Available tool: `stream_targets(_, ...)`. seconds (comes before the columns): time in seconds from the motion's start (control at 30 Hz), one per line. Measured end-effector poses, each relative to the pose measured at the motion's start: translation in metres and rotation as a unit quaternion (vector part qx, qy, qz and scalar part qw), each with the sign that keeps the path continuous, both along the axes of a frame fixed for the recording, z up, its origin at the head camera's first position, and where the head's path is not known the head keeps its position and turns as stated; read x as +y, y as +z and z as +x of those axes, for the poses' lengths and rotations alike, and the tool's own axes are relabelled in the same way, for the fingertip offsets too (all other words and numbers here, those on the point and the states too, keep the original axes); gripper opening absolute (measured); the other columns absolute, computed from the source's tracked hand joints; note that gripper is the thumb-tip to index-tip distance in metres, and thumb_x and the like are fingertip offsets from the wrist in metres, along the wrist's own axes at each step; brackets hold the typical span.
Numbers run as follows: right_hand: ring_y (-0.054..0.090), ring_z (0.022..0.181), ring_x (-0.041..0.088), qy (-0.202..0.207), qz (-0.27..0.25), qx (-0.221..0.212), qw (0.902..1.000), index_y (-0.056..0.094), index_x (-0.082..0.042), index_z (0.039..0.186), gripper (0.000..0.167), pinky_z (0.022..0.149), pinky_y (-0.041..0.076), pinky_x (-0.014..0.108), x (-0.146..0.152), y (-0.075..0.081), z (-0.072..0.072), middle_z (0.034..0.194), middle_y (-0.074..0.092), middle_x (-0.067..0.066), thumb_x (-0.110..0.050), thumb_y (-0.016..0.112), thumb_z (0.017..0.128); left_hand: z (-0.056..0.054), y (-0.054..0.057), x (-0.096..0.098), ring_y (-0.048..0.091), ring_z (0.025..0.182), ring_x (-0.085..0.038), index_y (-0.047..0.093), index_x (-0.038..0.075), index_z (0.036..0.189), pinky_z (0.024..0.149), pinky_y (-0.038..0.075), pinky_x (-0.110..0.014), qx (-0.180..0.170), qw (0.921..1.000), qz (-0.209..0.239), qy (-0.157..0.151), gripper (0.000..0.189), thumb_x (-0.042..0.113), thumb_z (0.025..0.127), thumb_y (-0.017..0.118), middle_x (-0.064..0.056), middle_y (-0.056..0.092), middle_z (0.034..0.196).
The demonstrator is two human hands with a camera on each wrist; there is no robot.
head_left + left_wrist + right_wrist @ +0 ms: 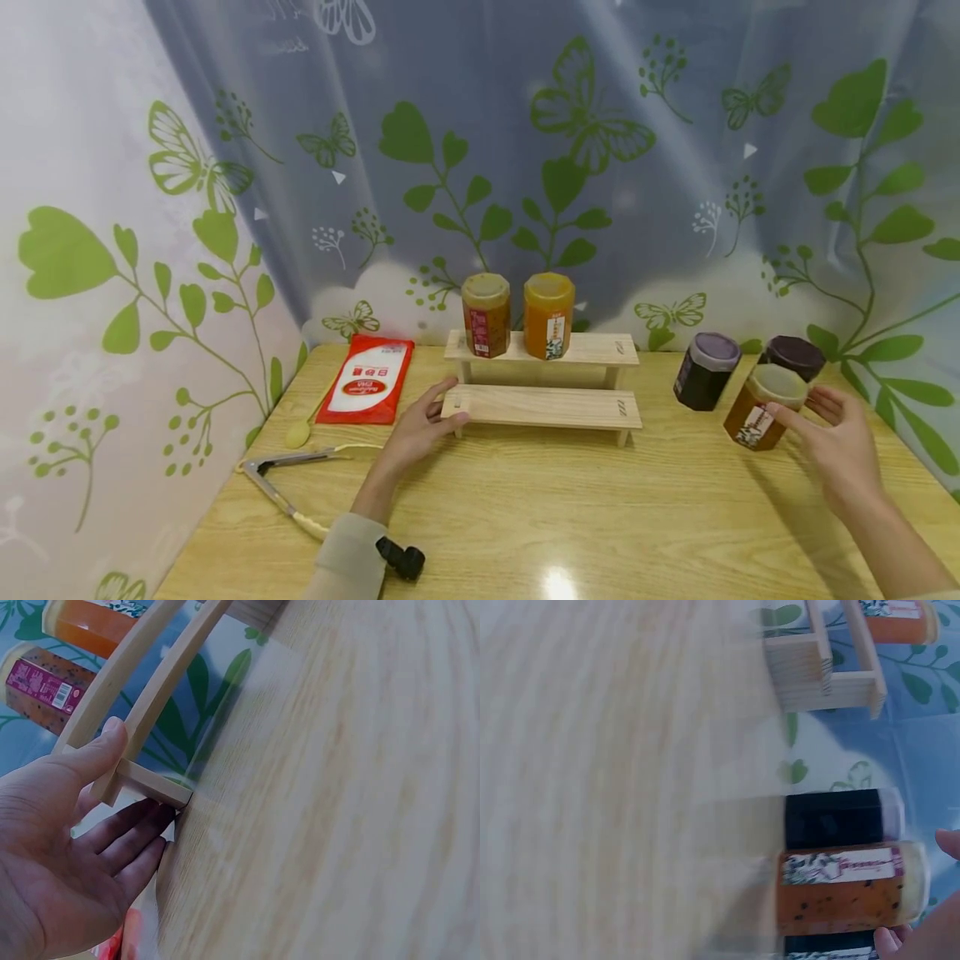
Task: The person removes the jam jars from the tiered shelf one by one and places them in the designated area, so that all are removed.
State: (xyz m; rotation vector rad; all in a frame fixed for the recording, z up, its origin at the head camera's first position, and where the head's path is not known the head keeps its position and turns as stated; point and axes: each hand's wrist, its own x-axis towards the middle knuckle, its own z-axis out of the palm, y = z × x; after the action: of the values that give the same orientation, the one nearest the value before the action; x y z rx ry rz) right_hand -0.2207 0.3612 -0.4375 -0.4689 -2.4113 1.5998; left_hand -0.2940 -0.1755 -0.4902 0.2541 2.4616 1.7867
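At the left end of a two-tier wooden stand (551, 407), my left hand (415, 427) pinches the lower board. Its thumb (112, 739) lies on the board's front edge; the index finger is behind the board, and the other fingers extend by the stand's leg. My right hand (843, 442) is beside an octagonal jam jar (840, 900) with amber, dark-flecked contents and a pale lid. In the right wrist view the thumb (949, 844) is apart from the jar, and a fingertip is at its edge. The jar stands upright.
Two jars, one reddish (487, 321) and one orange (547, 321), stand on the upper board. Dark jars (705, 375) are by the right hand, one partly hidden. A red-white packet (366, 379), a yellow spoon (297, 433) and tongs (277, 492) lie at left.
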Motion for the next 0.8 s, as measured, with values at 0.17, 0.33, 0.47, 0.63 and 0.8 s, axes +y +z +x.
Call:
stream_targets(0.17,0.023,0.151,0.032,0.001,0.004,0.036,0.9993,0.012,-0.010,0.167,0.091,0.111,0.033,0.016,-0.006,0.009,0.004,0.164,0.028,0.004,-0.036,0.069,0.101,0.001,-0.001,0.000,0.063,0.126,-0.031,0.048,0.031,0.157,0.095,0.052,-0.046,0.001,1.0000,0.001,0.000,0.068,0.031,0.096,0.078,-0.016,0.061,0.143)
stream_targets(0.33,0.025,0.151,0.032,0.002,0.012,0.066,0.9978,0.021,-0.020,0.166,0.083,0.114,0.032,0.018,-0.017,0.016,0.005,0.163,0.032,-0.007,-0.035,0.071,0.100,0.000,-0.001,0.000,0.063,0.126,-0.030,0.048,0.031,0.156,0.095,0.053,-0.047,0.002,1.0000,0.003,0.000,0.067,0.031,0.096,0.077,-0.016,0.061,0.143)
stream_targets(0.47,0.014,0.157,0.038,0.005,0.016,0.076,0.9970,0.025,-0.022,0.165,0.080,0.125,0.021,0.049,-0.030,0.023,0.004,0.168,0.027,0.001,-0.037,0.070,0.100,0.000,-0.002,0.000,0.065,0.119,-0.027,0.048,0.030,0.157,0.093,0.053,-0.045,0.004,1.0000,0.004,-0.001,0.067,0.029,0.096,0.077,-0.016,0.065,0.139)
stream_targets(0.63,0.015,0.155,0.044,0.014,0.024,0.086,0.9959,0.028,-0.021,0.164,0.076,0.121,0.023,0.059,-0.047,0.029,0.002,0.170,0.021,0.012,-0.035,0.069,0.101,-0.001,-0.003,0.001,0.067,0.109,-0.022,0.048,0.029,0.157,0.088,0.053,-0.042,0.003,1.0000,0.000,-0.001,0.067,0.029,0.097,0.077,-0.014,0.069,0.132)
stream_targets(0.8,0.022,0.152,0.050,0.072,0.015,0.085,0.9937,0.025,-0.020,0.165,0.077,0.114,0.033,0.061,-0.065,0.033,-0.007,0.170,0.019,0.017,-0.036,0.067,0.103,-0.001,-0.002,0.001,0.067,0.111,-0.023,0.048,0.029,0.157,0.090,0.054,-0.042,-0.001,1.0000,0.000,0.004,0.067,0.029,0.096,0.077,-0.015,0.068,0.134)
